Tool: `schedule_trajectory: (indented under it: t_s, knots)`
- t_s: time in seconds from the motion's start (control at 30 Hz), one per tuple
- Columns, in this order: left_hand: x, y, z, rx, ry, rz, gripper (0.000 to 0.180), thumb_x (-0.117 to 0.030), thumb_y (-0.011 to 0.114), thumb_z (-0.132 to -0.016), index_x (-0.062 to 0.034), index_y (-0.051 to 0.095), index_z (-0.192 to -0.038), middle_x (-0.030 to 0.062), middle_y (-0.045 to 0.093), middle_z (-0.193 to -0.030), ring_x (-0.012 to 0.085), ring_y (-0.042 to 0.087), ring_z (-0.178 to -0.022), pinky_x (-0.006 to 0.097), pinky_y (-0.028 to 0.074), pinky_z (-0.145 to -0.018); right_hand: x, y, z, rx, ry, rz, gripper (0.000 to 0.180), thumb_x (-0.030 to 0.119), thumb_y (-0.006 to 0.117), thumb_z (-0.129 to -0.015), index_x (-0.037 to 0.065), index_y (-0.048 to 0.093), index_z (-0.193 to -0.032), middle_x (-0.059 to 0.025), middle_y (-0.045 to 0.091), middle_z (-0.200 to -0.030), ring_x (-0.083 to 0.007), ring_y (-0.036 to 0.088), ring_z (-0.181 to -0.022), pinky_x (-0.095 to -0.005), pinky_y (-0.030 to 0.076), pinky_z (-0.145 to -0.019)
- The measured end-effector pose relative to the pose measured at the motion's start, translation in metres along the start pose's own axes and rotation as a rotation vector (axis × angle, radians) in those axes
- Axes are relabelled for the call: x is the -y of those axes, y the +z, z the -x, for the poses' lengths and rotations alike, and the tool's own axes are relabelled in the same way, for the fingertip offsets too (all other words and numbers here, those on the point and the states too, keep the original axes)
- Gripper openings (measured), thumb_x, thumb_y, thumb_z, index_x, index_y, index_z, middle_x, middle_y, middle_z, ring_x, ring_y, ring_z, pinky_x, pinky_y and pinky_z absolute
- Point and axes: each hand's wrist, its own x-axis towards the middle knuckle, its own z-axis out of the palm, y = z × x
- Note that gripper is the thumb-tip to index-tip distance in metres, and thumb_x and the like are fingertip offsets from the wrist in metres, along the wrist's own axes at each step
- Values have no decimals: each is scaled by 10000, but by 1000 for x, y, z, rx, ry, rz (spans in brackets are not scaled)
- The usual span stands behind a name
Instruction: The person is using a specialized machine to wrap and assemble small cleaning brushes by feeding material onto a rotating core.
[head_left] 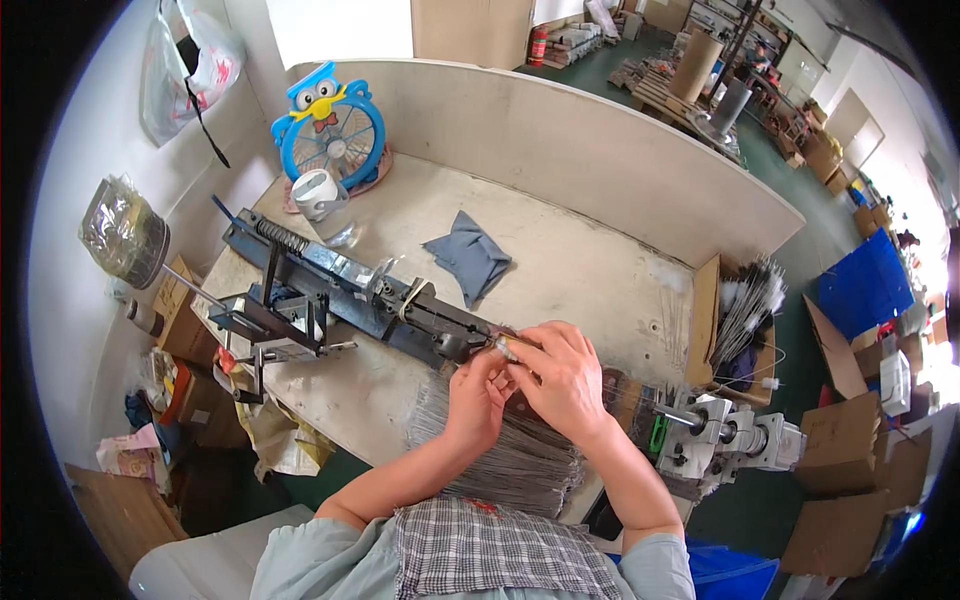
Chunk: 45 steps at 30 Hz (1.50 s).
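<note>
Both my hands meet at the near right end of a long dark metal bench fixture (345, 285). My left hand (477, 398) has its fingers closed in a pinch at that end; what it holds is too small to name. Next to it, my right hand (562, 378) bends over from the right, its thumb and fingertips pressed together around a small pale piece (505, 348) whose kind I cannot make out. Below my hands, a thick bundle of thin grey wire-like strands (520, 455) lies along the front of the table.
A crumpled grey cloth (470, 258) lies on the worn table (590, 270). Behind the fixture stand a blue cartoon fan (335, 145) and a white round container (316, 195). At right are a metal clamping device (725, 435) and a cardboard box (706, 325) of strands. A low partition (560, 140) bounds the back.
</note>
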Motion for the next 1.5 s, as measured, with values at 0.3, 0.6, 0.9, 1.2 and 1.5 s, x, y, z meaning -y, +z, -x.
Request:
schedule_trajectory:
  t_s: [0.3,0.6,0.9,1.2,1.5]
  knots:
    - [0,-10,-1,58,-44,83,185,-214,472,-911,-49,554,-926,70,624,-921,187,609,-854,320,469,-803,14,17,-2,-111,108,85,290,146,724,-649,76,674,-926,-29,629,-953,-239,565,-937,-357,437,-783]
    - [1,1,1,-26,28,-14,82,-73,547,-876,-30,582,-937,55,633,-896,138,622,-813,283,497,-747,2,-1,18,-98,85,158,232,211,741,-668,133,699,-882,3,628,-937,-206,560,-930,-350,421,-760]
    - [3,0,2,-2,17,17,118,-87,560,-873,-60,581,-986,33,627,-920,123,614,-819,272,478,-754,-2,1,14,-106,27,87,249,167,718,-679,138,689,-924,-10,625,-955,-223,561,-935,-366,426,-783]
    - [3,-1,2,-19,33,30,137,-117,546,-878,-63,575,-1000,28,626,-949,126,614,-837,281,474,-767,-4,8,13,-107,34,32,244,146,721,-665,133,686,-906,-2,632,-919,-222,570,-915,-358,430,-768]
    - [0,-2,-1,34,-26,61,293,-286,445,-947,-18,529,-1031,94,607,-971,191,601,-919,339,491,-810,8,-16,8,-114,84,82,223,168,723,-671,96,677,-878,-15,637,-868,-215,572,-869,-355,423,-741]
